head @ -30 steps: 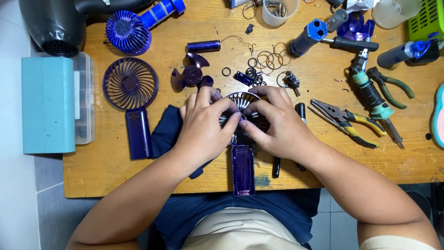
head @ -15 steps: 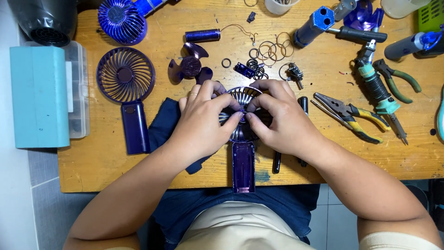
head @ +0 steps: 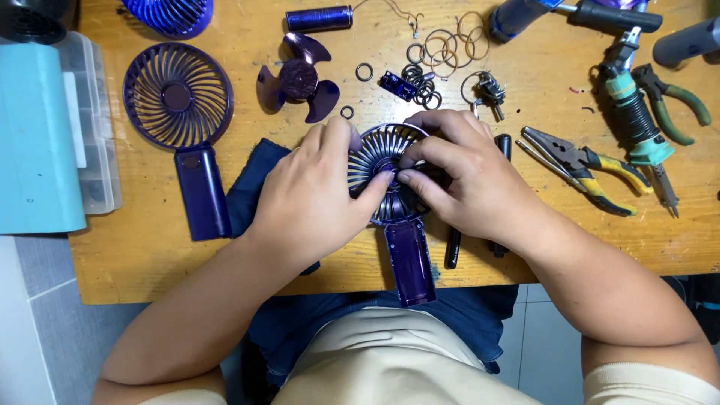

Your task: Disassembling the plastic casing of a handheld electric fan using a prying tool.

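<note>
Here my left hand (head: 311,199) and my right hand (head: 465,176) meet over a small purple handheld fan (head: 394,202) lying at the near middle of the wooden worktop (head: 525,247); its round ribbed grille faces up and its handle points toward me, the end jutting past the near edge; my left hand covers the grille's left side, thumb tip pressed at the hub; my right hand grips the right side, fingers curled over the rim and fingertips pinching at the centre against the left thumb; both hands are closed on the fan, neither is loose.

A dark blue cloth (head: 251,184) lies under my left hand and the fan; left of it sits another purple fan shell (head: 180,97) with its round grille far and its handle near; at the far left stands a teal box (head: 34,142) beside a clear plastic case (head: 94,127); a loose purple 3-blade propeller (head: 298,79) rests just beyond my left hand; a purple cylinder (head: 319,18) lies near the far edge; small rings and rubber bands (head: 439,46) are scattered far of my right hand; right of that hand lie yellow-handled pliers (head: 581,169), a green-gripped tool (head: 634,124) and green-handled pliers (head: 671,105); 2 black pens (head: 454,247) lie partly under my right hand.
</note>
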